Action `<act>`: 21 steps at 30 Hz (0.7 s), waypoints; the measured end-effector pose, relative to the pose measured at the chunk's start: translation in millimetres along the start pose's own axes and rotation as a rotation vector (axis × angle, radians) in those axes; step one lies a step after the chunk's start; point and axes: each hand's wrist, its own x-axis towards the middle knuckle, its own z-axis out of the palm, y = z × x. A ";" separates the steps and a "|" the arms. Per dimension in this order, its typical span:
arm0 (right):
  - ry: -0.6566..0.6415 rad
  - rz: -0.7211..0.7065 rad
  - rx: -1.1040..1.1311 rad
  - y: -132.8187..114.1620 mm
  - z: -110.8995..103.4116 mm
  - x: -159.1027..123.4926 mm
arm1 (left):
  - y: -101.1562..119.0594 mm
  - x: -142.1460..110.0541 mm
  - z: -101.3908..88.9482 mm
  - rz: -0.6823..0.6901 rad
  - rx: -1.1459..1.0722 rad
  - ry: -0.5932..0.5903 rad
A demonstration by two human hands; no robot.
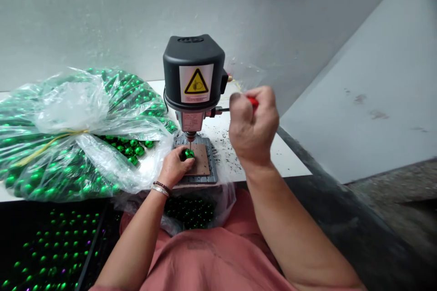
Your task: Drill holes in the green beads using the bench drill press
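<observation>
A small black drill press with a yellow warning label stands on the white table. Under its bit, my left hand pinches a shiny green ball between thumb and fingers, on a brown board over the grey base plate. The thin bit points down at the ball's top; whether it has entered the ball I cannot tell. My right hand is wrapped around the red-ended feed lever at the right of the press.
A large clear plastic bag of green balls, tied with yellow string, fills the table's left side. Loose green balls lie by its opening. Dark shavings surround the base. Another bag of balls hangs below the table edge; more balls sit lower left.
</observation>
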 end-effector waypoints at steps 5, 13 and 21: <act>-0.053 0.092 0.007 -7.5 5.3 26.6 | 12.7 -26.9 -27.8 0.085 -0.055 -0.209; -0.048 0.117 0.025 -4.2 4.6 18.6 | -1.0 -16.0 -78.1 -0.063 -0.247 0.284; -0.037 0.067 0.052 -2.9 1.9 14.6 | -56.5 19.9 -84.1 -0.388 0.768 0.097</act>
